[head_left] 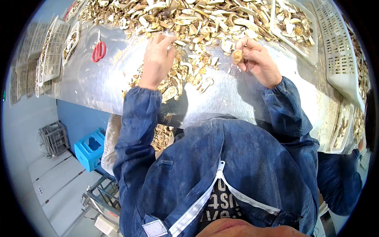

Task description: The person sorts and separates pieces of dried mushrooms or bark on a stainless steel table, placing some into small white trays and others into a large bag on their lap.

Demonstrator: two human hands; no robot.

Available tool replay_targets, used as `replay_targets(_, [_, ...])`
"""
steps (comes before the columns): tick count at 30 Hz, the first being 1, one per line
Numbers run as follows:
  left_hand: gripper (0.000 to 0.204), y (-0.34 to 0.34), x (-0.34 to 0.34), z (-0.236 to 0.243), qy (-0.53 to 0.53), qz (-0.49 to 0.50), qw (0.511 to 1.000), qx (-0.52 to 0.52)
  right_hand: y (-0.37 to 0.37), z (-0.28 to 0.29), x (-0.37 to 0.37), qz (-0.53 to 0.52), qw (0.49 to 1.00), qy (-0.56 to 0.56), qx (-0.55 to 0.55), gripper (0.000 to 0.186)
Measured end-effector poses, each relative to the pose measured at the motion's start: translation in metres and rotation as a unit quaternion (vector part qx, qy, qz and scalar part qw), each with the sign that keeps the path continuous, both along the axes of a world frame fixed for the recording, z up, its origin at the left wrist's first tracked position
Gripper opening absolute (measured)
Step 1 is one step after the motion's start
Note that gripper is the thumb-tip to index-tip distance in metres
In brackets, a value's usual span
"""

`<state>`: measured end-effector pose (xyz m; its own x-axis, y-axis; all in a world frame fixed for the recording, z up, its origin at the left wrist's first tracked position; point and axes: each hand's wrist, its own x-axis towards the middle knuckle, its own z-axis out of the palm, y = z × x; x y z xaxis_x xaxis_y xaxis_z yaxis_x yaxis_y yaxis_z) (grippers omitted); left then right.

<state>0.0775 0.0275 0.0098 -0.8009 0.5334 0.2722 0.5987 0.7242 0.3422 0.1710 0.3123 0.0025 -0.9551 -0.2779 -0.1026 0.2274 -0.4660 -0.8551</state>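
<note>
My right hand [258, 61] pinches a small, roundish tan mushroom slice [237, 57] between thumb and fingers, just above the metal table. My left hand [158, 55] hovers at the near edge of the big heap of dried mushroom slices [185, 19], its fingers bent forward and the thumb apart from them; nothing shows in its grasp. Between the hands and under the left one lies a smaller scatter of mushroom slices [189, 67], reaching toward the table's front edge.
Red-handled scissors [99, 51] lie left on the metal table [89, 85]. White trays with slices [71, 43], [294, 35] and a basket [341, 51] line the sides. Below the table sits an open bag of slices [162, 138], near a blue stool [90, 150]. Another person's sleeve [339, 177] shows right.
</note>
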Motion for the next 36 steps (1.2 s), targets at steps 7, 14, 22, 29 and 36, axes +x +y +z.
replay_targets(7, [0.013, 0.012, -0.014, -0.003, -0.04, -0.05, 0.996, -0.056, 0.008, 0.003, 0.006, 0.009, 0.96, -0.054, 0.273, 0.03])
replay_targets(14, [0.001, 0.002, 0.011, 0.011, -0.39, -0.002, 0.898, 0.206, -0.001, 0.013, 0.005, 0.029, 0.848, 0.123, 0.514, 0.031])
replay_targets(22, [0.012, 0.044, 0.073, 0.032, -0.102, -0.11, 0.984, 0.1, -0.057, 0.012, 0.009, 0.044, 0.915, 0.129, 0.38, 0.035])
replay_targets(29, [0.019, 0.041, 0.094, 0.011, -0.071, -0.115, 0.975, 0.178, -0.056, -0.005, 0.024, 0.07, 0.959, 0.076, 0.264, 0.022])
replay_targets(36, [0.006, 0.01, 0.053, 0.006, -0.383, 0.021, 0.816, 0.432, -0.035, 0.014, 0.027, 0.143, 0.846, 0.15, 0.491, 0.023])
